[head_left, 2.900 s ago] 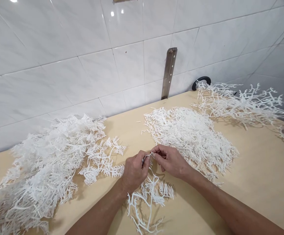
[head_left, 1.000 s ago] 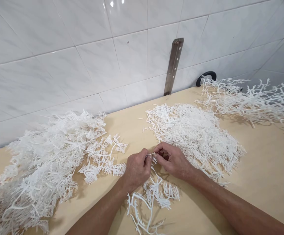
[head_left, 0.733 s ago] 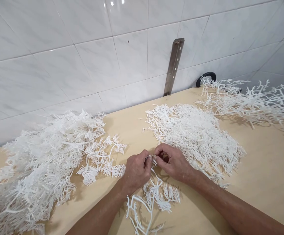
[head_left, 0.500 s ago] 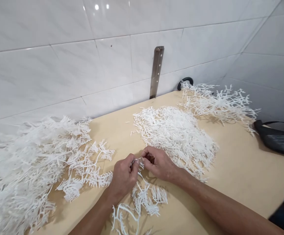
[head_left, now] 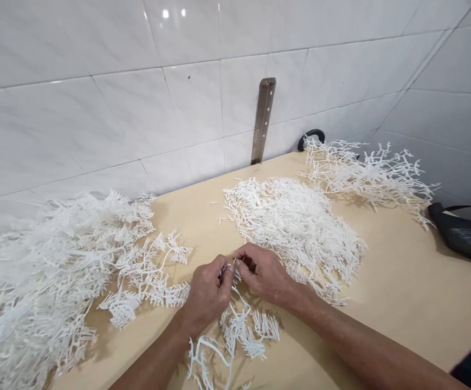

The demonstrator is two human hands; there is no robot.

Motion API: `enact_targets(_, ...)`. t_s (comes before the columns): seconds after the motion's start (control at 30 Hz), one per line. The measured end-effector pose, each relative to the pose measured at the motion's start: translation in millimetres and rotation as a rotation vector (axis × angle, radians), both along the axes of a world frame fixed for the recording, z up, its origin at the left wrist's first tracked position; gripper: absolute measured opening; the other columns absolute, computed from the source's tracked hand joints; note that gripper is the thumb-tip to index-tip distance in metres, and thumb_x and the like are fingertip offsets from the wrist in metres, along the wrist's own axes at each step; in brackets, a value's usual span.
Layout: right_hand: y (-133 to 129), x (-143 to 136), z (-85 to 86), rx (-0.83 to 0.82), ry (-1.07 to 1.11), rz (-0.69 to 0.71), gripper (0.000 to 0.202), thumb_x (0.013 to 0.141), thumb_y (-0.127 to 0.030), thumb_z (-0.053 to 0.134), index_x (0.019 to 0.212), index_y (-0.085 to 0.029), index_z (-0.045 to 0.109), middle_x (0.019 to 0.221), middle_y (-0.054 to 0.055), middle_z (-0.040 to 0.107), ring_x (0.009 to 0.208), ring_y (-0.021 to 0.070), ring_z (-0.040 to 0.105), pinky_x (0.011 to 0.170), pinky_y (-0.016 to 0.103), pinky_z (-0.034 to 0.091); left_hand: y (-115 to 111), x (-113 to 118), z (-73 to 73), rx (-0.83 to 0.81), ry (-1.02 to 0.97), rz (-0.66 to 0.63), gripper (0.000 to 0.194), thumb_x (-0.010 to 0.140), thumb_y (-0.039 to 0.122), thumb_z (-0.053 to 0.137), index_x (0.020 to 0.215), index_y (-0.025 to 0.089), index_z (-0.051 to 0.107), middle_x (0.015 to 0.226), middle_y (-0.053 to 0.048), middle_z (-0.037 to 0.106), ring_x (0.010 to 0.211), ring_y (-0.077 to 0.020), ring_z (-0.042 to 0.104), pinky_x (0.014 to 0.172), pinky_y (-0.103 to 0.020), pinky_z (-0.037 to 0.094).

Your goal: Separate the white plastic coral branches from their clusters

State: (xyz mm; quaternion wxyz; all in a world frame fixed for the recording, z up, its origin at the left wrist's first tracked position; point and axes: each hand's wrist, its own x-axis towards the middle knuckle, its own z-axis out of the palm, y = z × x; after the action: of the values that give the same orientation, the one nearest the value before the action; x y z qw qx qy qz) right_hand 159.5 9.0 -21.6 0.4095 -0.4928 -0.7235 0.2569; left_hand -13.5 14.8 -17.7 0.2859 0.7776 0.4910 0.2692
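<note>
My left hand [head_left: 211, 290] is closed, pinching a white branched plastic sprue [head_left: 241, 327] near its upper end. The rest of that sprue, with its rows of thin prongs, hangs down below the fingers toward the table. My right hand [head_left: 265, 273] meets it from the right, thumb and forefinger pressed together on the small white prongs at the sprue's tip. The fingertips of both hands nearly touch and partly hide what is between them. Just beyond my right hand lies a heap of small loose white pieces [head_left: 296, 227].
A large tangle of white pronged sprues [head_left: 52, 271] covers the table's left side. Bare branching sprues [head_left: 365, 173] are piled at the back right, beside a black ring [head_left: 311, 138]. A black bag [head_left: 463, 233] sits at the right edge. A metal bracket [head_left: 263, 122] stands against the tiled wall.
The view has shifted slightly, so everything appears a little further right. Both hands keep the same pinch on the sprue, with only a small movement of the fingers.
</note>
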Motion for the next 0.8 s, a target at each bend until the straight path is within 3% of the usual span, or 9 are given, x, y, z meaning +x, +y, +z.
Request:
enact_targets(0.17, 2, -3, -7.1, 0.033, -0.092, -0.071, 0.013, 0.086, -0.013, 0.052, 0.087, -0.020, 0.062, 0.076, 0.002, 0.065, 0.066, 0.0147, 0.057, 0.061, 0.026, 0.045, -1, 0, -1.3, 0.000, 0.018, 0.002, 0.021, 0.093, 0.027, 0.045, 0.072, 0.021, 0.045, 0.055, 0.005, 0.045, 0.050, -0.0113, 0.038, 0.051, -0.025, 0.027)
enact_targets(0.3, 12, 5, -10.5, 0.118, -0.159, -0.247, 0.009, 0.083, -0.016, 0.051, 0.076, -0.020, 0.056, 0.070, 0.003, 0.059, 0.064, 0.0169, 0.055, 0.060, 0.029, 0.045, -4, 1, 1.2, -0.061, -0.021, -0.015, 0.026, 0.094, 0.030, 0.045, 0.069, 0.021, 0.043, 0.053, 0.006, 0.038, 0.048, -0.0107, 0.034, 0.050, -0.025, 0.023)
enact_targets(0.37, 15, 10, -9.8, 0.060, -0.090, -0.297, 0.007, 0.084, -0.020, 0.052, 0.079, -0.021, 0.056, 0.066, 0.002, 0.059, 0.058, 0.0165, 0.056, 0.056, 0.029, 0.046, -5, 2, 2.9, -0.098, -0.094, 0.011, 0.027, 0.095, 0.033, 0.045, 0.072, 0.021, 0.047, 0.054, 0.006, 0.038, 0.048, -0.0100, 0.033, 0.050, -0.024, 0.024)
enact_targets(0.47, 13, 15, -7.1, -0.146, 0.108, -0.271, 0.009, 0.090, -0.030, 0.052, 0.089, -0.022, 0.057, 0.057, -0.002, 0.058, 0.040, 0.0132, 0.052, 0.042, 0.026, 0.043, -3, 2, 4.5, -0.158, -0.244, 0.080, 0.027, 0.095, 0.039, 0.048, 0.077, 0.019, 0.054, 0.057, 0.006, 0.038, 0.050, -0.0093, 0.034, 0.050, -0.023, 0.028)
enact_targets(0.53, 12, 18, -4.9, -0.196, 0.175, -0.270, 0.013, 0.092, -0.035, 0.053, 0.093, -0.022, 0.057, 0.056, -0.003, 0.058, 0.035, 0.0119, 0.050, 0.037, 0.025, 0.041, -1, 1, 4.4, -0.185, -0.318, 0.095, 0.027, 0.095, 0.041, 0.049, 0.081, 0.018, 0.057, 0.058, 0.006, 0.037, 0.051, -0.0090, 0.034, 0.050, -0.022, 0.028)
enact_targets(0.7, 15, 30, 2.9, 0.005, 0.043, -0.419, 0.015, 0.090, -0.035, 0.058, 0.089, -0.020, 0.059, 0.067, 0.002, 0.065, 0.052, 0.0152, 0.060, 0.048, 0.027, 0.047, -2, 0, 2.6, -0.195, -0.363, 0.089, 0.028, 0.096, 0.041, 0.049, 0.083, 0.017, 0.057, 0.058, 0.006, 0.036, 0.053, -0.0085, 0.033, 0.051, -0.022, 0.028)
enact_targets(0.8, 16, 35, 9.5, 0.128, -0.045, -0.476, 0.017, 0.089, -0.033, 0.056, 0.097, -0.019, 0.062, 0.084, 0.008, 0.069, 0.064, 0.0177, 0.063, 0.054, 0.029, 0.050, -3, 0, 2.3, -0.191, -0.357, 0.078, 0.028, 0.096, 0.041, 0.048, 0.083, 0.017, 0.057, 0.059, 0.006, 0.036, 0.053, -0.0085, 0.033, 0.051, -0.022, 0.028)
